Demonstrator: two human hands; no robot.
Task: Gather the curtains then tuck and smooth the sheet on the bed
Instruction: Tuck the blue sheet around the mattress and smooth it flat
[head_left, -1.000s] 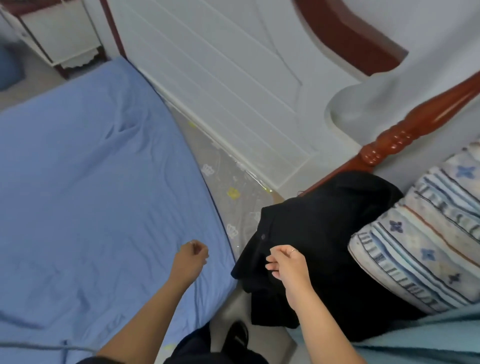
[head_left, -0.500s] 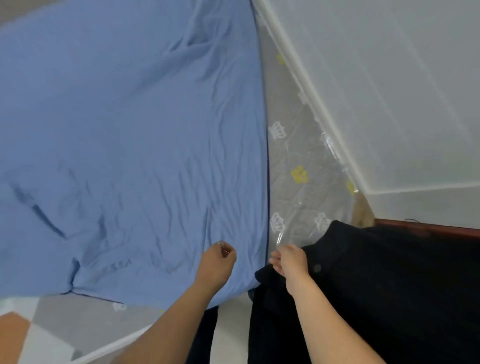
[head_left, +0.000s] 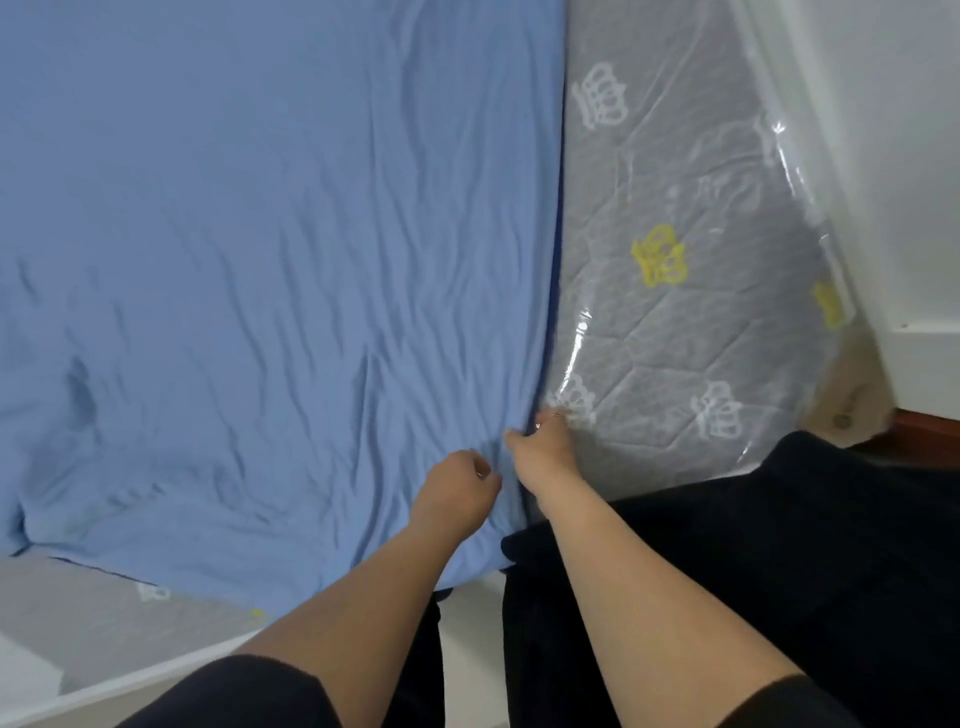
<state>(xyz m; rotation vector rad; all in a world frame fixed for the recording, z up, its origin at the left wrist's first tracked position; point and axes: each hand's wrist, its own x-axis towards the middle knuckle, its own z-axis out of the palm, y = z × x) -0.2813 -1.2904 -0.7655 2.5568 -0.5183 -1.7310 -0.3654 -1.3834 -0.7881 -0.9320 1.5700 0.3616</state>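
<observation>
On the left, sheet (head_left: 260, 260): it lies across most of the bed, creased in long ridges that run toward my hands. Its lower edge stops short of the bed's near side and bare mattress shows below it.
Left hand (head_left: 457, 493): it sits on the sheet near the corner with the fingers curled under. I cannot tell whether any cloth is caught in them. I judge its best use is to flatten out, press the cloth down and sweep the ridges away leftward.
Right hand (head_left: 545, 449): thumb and fingers pinch the sheet's right border just above the corner. This hand sets the pull, so I keep the pinch firm and low on the border.
Sheet's dark edge (head_left: 557, 249): it runs straight up from my pinch, well short of the bed's right side. I judge the step in hand is drawing this edge rightward. An even pull along its whole length is better than a tug at one spot, which only makes new creases.
Mattress (head_left: 701, 322): grey with a crown pattern, under clear plastic wrap (head_left: 577, 358), uncovered to the right of the edge. The wrap looks slick, so the cloth may slide back unless it is tucked deep.
Black garment (head_left: 779, 545): it lies over the bed's near right corner, touching my right forearm. It probably needs moving before I tuck there.
Wall (head_left: 909, 156): white, close against the mattress's far side, which leaves a tight gap for tucking.
</observation>
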